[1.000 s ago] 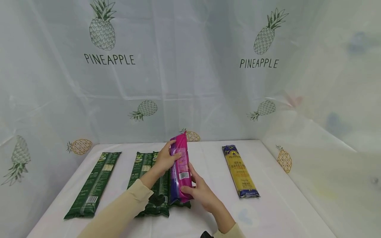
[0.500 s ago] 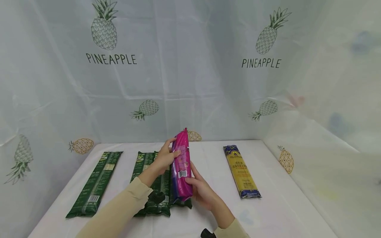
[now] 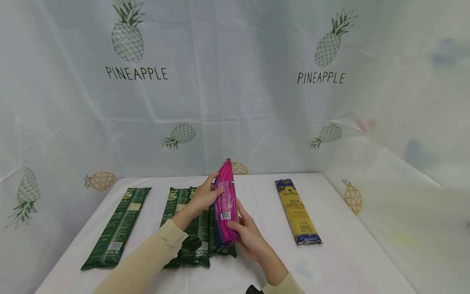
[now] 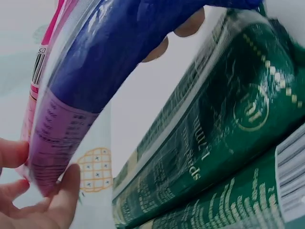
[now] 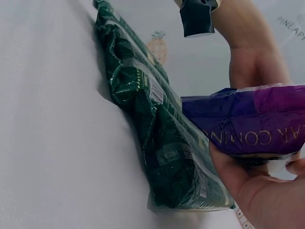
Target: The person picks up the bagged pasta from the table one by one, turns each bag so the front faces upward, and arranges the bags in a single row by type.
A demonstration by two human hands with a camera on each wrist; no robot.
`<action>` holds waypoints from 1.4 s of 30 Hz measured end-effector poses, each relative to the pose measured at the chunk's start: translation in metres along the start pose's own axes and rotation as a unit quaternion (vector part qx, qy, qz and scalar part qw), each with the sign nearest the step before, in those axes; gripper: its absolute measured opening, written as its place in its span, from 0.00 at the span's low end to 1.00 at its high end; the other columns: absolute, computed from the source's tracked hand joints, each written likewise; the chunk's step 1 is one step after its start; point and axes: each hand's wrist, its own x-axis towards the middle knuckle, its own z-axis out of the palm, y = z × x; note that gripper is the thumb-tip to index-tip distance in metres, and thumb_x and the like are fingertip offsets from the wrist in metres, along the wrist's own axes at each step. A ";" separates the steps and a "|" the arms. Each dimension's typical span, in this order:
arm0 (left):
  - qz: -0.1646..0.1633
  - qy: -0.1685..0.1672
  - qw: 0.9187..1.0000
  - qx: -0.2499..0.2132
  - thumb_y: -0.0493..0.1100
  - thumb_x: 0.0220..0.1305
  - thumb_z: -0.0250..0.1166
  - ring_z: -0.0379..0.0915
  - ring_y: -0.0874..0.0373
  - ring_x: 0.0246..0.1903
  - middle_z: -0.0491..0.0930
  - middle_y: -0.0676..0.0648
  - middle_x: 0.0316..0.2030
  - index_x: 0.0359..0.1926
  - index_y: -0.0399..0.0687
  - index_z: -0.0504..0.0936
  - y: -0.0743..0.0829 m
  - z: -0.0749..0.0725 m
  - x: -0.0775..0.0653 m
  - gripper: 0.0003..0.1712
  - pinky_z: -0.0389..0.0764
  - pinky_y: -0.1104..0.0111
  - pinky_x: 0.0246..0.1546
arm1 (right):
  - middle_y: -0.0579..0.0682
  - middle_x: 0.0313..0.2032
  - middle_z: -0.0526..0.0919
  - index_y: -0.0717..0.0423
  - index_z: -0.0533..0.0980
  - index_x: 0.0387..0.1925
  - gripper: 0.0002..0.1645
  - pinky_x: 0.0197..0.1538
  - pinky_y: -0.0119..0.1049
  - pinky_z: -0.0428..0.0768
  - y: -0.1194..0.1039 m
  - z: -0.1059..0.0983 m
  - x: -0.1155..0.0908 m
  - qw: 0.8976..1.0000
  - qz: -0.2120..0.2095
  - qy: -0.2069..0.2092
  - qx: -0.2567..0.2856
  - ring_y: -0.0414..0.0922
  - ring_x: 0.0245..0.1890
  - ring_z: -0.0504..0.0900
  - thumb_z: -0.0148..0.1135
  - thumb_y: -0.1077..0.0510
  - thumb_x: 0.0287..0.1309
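Observation:
A shiny pink and purple-blue plastic packet (image 3: 225, 200) with a barcode is held up, tilted, between both hands. My left hand (image 3: 203, 198) grips its upper end, thumb across the near face. Low on its right side, my right hand (image 3: 252, 237) holds it, with the thumb on the pink face. In the right wrist view the packet's end (image 5: 252, 121) bears gold lettering. Just below and left of it, green spaghetti packets (image 3: 200, 232) lie side by side, partly hidden by the left arm and the pink packet.
Another green packet (image 3: 116, 228) lies alone at the left of the white-covered table (image 3: 257, 188). A yellow and blue spaghetti packet (image 3: 297, 212) lies on the right. Pineapple-printed white sheeting (image 3: 235, 102) encloses the back and sides.
The pink packet has turned in my hands, so its pink face looks narrower, and it has risen slightly and shifted a little right. The packets on the table have stayed put.

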 end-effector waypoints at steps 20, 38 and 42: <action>0.069 0.032 0.994 0.079 0.55 0.76 0.67 0.86 0.43 0.47 0.80 0.31 0.56 0.86 0.51 0.51 0.014 0.008 -0.002 0.49 0.87 0.52 0.44 | 0.65 0.67 0.72 0.33 0.46 0.87 0.51 0.56 0.49 0.87 -0.012 0.008 0.002 0.989 -0.037 0.045 -0.138 0.52 0.56 0.81 0.61 0.60 0.76; 0.000 0.034 0.995 -0.089 0.41 0.79 0.64 0.84 0.44 0.47 0.75 0.36 0.60 0.85 0.62 0.56 0.003 0.014 0.002 0.42 0.89 0.55 0.40 | 0.59 0.53 0.75 0.38 0.49 0.87 0.54 0.48 0.46 0.89 -0.017 0.009 0.002 0.982 -0.014 0.065 -0.176 0.48 0.46 0.82 0.69 0.51 0.71; -0.006 0.041 0.994 -0.100 0.41 0.79 0.63 0.83 0.45 0.46 0.76 0.36 0.58 0.85 0.61 0.56 0.004 0.013 0.001 0.41 0.89 0.55 0.39 | 0.60 0.57 0.74 0.37 0.46 0.87 0.51 0.51 0.49 0.89 -0.016 0.006 0.002 0.986 0.002 0.046 -0.157 0.48 0.49 0.83 0.64 0.46 0.75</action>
